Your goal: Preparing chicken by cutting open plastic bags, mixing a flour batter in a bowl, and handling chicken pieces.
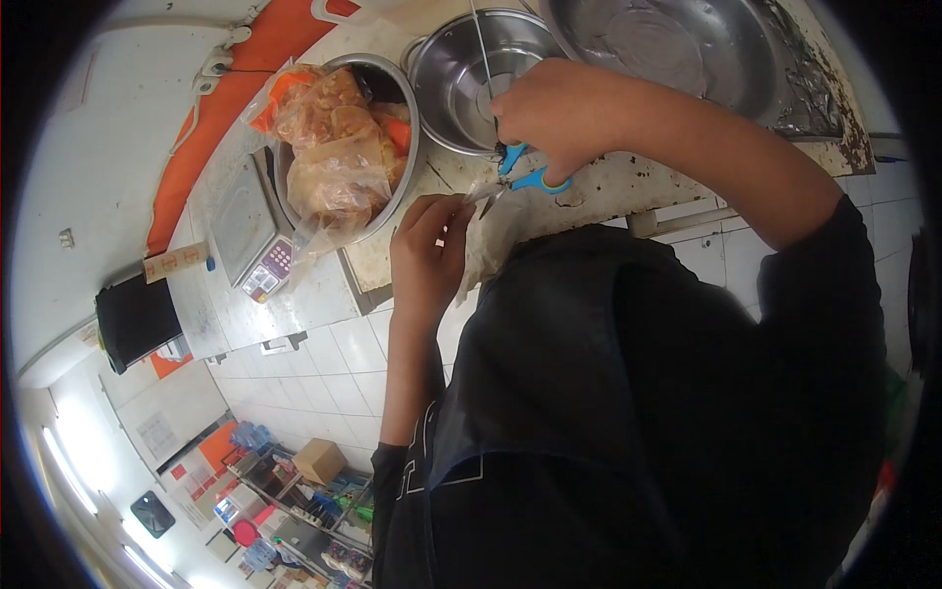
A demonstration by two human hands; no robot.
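Observation:
My right hand [554, 113] grips blue-handled scissors [533, 181], their blades pointing down and left. Just left of the blades, my left hand [429, 245] pinches a crumpled translucent plastic bag [493, 239] between thumb and fingers. The bag hangs over the table's near edge, and the blades are at its top. Whether they have cut into it, I cannot tell. A thin pale rod or cord [481, 44] runs upward from beside my right hand; its lower end is hidden.
A steel bowl [412, 187] of bagged orange-yellow food [339, 162] stands at left, beside a digital scale [250, 231]. Behind my hands are a steel pot [442, 74] and a wide metal basin [756, 59]. The worn table [608, 201] has a chipped edge.

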